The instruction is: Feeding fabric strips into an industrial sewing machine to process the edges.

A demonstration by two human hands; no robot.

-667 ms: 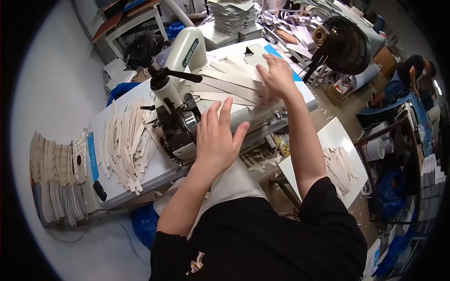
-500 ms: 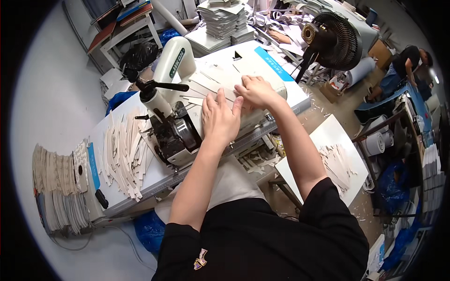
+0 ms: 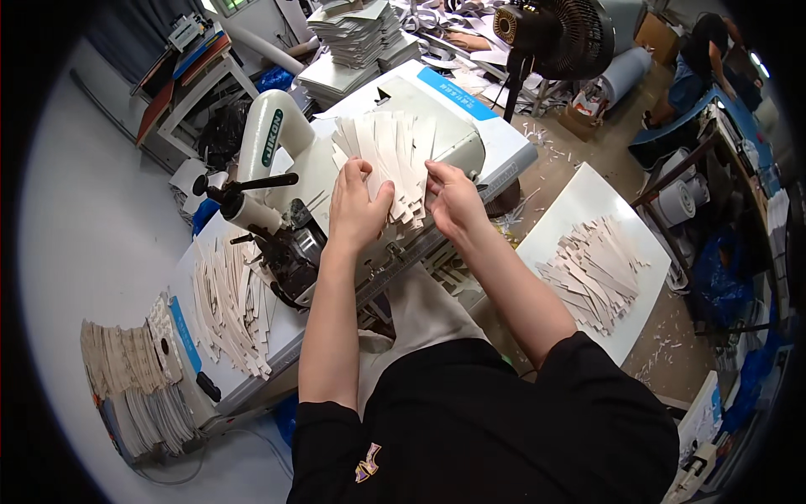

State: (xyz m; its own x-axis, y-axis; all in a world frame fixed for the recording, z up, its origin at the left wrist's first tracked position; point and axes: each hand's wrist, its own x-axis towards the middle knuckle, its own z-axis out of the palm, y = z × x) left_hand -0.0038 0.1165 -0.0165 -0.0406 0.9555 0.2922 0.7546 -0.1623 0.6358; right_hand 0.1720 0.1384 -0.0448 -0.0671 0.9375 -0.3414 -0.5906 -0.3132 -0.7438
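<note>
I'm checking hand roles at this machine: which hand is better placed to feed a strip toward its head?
Left hand: it rests on the fanned pale strips nearest the white machine head; right hand grips their far edge.

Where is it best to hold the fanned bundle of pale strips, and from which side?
Probably at the near, lower ends, from both sides: the pale strips fan out upward, converging low, where the left hand and right hand pinch them.

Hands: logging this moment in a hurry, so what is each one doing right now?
Left hand: closed on the fanned pale strips, gripping their left side.
Right hand: closed on the same strips, gripping their right side.
</note>
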